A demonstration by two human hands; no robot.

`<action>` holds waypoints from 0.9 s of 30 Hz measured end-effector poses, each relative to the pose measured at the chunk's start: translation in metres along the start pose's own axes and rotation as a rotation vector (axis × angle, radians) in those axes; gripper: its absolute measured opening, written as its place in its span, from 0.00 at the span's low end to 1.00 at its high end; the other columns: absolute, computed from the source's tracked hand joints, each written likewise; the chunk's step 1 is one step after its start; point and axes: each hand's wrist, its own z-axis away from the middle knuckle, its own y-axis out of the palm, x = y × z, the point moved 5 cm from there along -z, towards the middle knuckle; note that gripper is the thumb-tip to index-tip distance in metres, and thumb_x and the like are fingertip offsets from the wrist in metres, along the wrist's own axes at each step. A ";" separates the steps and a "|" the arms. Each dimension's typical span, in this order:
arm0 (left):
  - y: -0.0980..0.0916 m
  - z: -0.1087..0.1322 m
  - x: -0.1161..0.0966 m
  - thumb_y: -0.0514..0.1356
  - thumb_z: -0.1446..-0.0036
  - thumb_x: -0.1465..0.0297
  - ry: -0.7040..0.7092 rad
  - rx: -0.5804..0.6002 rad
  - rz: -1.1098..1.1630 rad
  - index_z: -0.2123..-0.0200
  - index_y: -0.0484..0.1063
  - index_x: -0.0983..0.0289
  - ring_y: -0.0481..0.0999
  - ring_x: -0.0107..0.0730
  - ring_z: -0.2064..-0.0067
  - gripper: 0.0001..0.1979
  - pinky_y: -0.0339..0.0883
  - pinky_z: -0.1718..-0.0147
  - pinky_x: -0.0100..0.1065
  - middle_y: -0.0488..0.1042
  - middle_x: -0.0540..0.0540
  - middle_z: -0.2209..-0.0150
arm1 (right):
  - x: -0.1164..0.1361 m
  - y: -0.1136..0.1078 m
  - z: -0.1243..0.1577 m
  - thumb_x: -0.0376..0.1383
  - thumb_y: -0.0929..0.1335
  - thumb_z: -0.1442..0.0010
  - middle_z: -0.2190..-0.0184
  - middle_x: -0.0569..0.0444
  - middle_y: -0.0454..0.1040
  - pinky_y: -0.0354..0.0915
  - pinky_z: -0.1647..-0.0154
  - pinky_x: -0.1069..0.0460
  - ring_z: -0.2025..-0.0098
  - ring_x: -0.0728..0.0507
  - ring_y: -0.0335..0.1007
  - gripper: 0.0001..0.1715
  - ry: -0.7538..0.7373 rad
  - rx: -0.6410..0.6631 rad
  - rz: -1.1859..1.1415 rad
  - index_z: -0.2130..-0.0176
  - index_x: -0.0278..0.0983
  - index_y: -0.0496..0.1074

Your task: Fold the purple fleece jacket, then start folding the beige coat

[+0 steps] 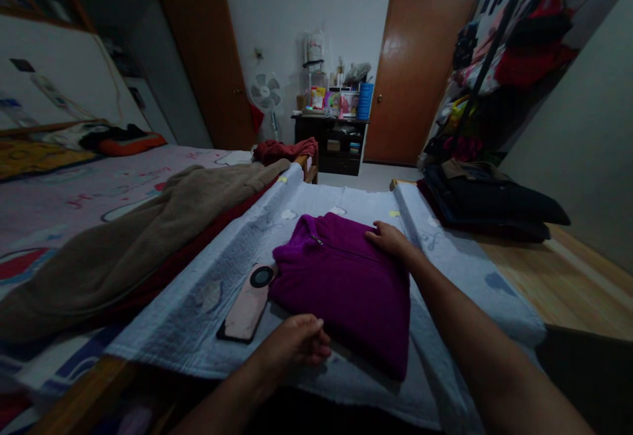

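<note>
A purple zip-up jacket (346,277), folded into a flat bundle, lies on a pale blue quilted cloth (210,319). Its collar and zipper pull point to the upper left. My right hand (390,240) rests on the jacket's far right edge with fingers stretched out. Close to the near left edge of the bundle, my left hand (304,339) has its fingers curled in, and nothing shows in them. Left of the jacket lies a pink phone (247,306) with a round dark camera block, its top end touching the fabric.
A brown garment (163,217) stretches along the bed (123,178) on the left. Dark folded clothes (489,191) are stacked on a wooden surface (573,283) at right. Farther back stand a fan (267,92), a black cabinet (326,145) and a wooden door (415,66).
</note>
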 end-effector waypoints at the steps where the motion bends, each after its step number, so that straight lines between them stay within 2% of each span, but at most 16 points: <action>1: -0.002 0.002 0.004 0.68 0.51 0.60 -0.044 -0.020 0.084 0.71 0.72 0.65 0.79 0.38 0.67 0.14 0.69 0.67 0.33 0.77 0.58 0.68 | -0.005 0.004 -0.006 0.52 0.63 0.37 0.47 0.38 0.73 0.62 0.47 0.49 0.47 0.36 0.69 0.35 0.012 0.052 -0.020 0.42 0.30 0.67; 4: -0.004 0.006 0.012 0.67 0.49 0.68 -0.148 -0.093 0.351 0.67 0.71 0.65 0.80 0.39 0.63 0.09 0.70 0.64 0.34 0.78 0.60 0.66 | -0.019 0.012 -0.018 0.57 0.65 0.40 0.46 0.38 0.72 0.63 0.48 0.48 0.46 0.35 0.69 0.38 0.025 0.143 -0.093 0.45 0.30 0.70; 7: 0.001 0.009 0.011 0.63 0.45 0.73 -0.200 -0.165 0.525 0.65 0.70 0.64 0.80 0.36 0.66 0.05 0.70 0.68 0.31 0.77 0.58 0.68 | -0.029 0.016 -0.024 0.59 0.66 0.43 0.45 0.39 0.72 0.64 0.48 0.48 0.47 0.36 0.70 0.40 0.040 0.200 -0.182 0.46 0.31 0.72; 11: 0.011 0.007 0.004 0.62 0.44 0.73 -0.175 -0.197 0.601 0.62 0.71 0.62 0.78 0.32 0.69 0.05 0.68 0.70 0.29 0.78 0.55 0.67 | -0.034 0.018 -0.025 0.61 0.67 0.46 0.46 0.40 0.72 0.68 0.52 0.49 0.50 0.36 0.72 0.43 0.082 0.295 -0.314 0.46 0.31 0.72; 15: 0.020 -0.003 0.002 0.64 0.44 0.69 -0.187 -0.241 0.614 0.59 0.73 0.62 0.79 0.33 0.70 0.09 0.70 0.70 0.31 0.80 0.55 0.66 | -0.032 0.017 -0.023 0.62 0.68 0.47 0.51 0.39 0.76 0.70 0.58 0.48 0.56 0.37 0.75 0.42 0.143 0.353 -0.392 0.50 0.31 0.74; 17: 0.025 -0.010 0.001 0.66 0.46 0.72 -0.149 -0.281 0.668 0.59 0.73 0.63 0.80 0.34 0.69 0.11 0.73 0.68 0.33 0.81 0.56 0.66 | -0.032 0.016 -0.024 0.62 0.68 0.48 0.54 0.39 0.77 0.70 0.59 0.47 0.58 0.37 0.76 0.41 0.167 0.364 -0.386 0.53 0.30 0.76; 20: 0.033 -0.022 -0.003 0.66 0.50 0.78 -0.012 -0.303 0.780 0.57 0.74 0.64 0.81 0.38 0.63 0.15 0.76 0.60 0.36 0.81 0.57 0.62 | -0.032 0.014 -0.026 0.61 0.70 0.49 0.57 0.41 0.78 0.70 0.60 0.48 0.60 0.38 0.76 0.39 0.175 0.366 -0.360 0.57 0.30 0.77; 23: 0.037 -0.032 -0.004 0.67 0.52 0.78 0.089 -0.321 0.789 0.57 0.75 0.64 0.81 0.40 0.60 0.16 0.76 0.56 0.39 0.81 0.57 0.60 | -0.031 0.011 -0.026 0.61 0.71 0.51 0.59 0.43 0.79 0.70 0.61 0.49 0.61 0.39 0.76 0.37 0.185 0.395 -0.401 0.59 0.32 0.78; 27: 0.034 -0.035 -0.003 0.67 0.51 0.77 0.141 -0.387 0.742 0.58 0.76 0.66 0.81 0.39 0.58 0.14 0.75 0.54 0.38 0.81 0.59 0.59 | -0.025 0.005 -0.015 0.57 0.73 0.51 0.61 0.42 0.80 0.72 0.62 0.47 0.63 0.38 0.77 0.33 0.225 0.503 -0.530 0.60 0.33 0.78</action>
